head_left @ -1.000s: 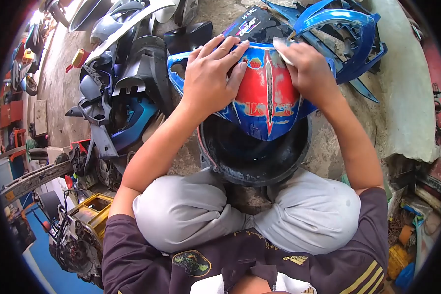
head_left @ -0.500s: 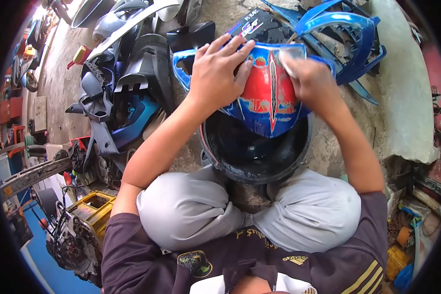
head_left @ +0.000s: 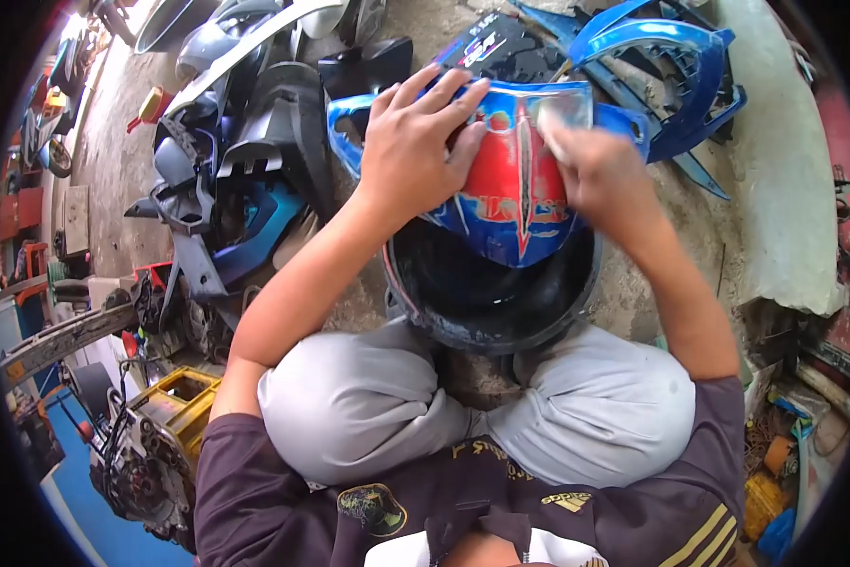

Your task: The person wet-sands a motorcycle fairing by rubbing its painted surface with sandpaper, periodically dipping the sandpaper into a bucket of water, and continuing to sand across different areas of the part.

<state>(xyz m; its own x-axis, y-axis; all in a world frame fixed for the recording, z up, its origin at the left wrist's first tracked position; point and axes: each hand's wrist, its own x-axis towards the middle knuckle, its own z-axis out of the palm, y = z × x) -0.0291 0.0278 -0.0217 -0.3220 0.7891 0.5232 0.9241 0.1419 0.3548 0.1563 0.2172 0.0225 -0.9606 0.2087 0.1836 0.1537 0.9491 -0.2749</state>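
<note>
A blue and red motorcycle fairing panel [head_left: 503, 165], its paint scuffed and partly worn through, rests across a black basin [head_left: 491, 317] in front of my knees. My left hand [head_left: 423, 142] lies on the panel's upper left, fingers stretched out and spread. On its right side, my right hand [head_left: 603, 170] is closed round a small pale sheet [head_left: 550, 132] pressed to the painted surface. Motion blurs that hand, and most of the sheet is hidden under the fingers.
Dark and grey motorcycle body panels [head_left: 278, 123] are heaped on the left. Blue frame-shaped fairings [head_left: 676, 47] lie at the upper right, beside a pale concrete slab [head_left: 784, 189]. An engine part [head_left: 151, 463] and a yellow crate [head_left: 184, 392] stand at lower left.
My right hand has shifted slightly on the panel, still with the pale sheet. The panel has moved a little to the left at its upper end; my left hand stays on it.
</note>
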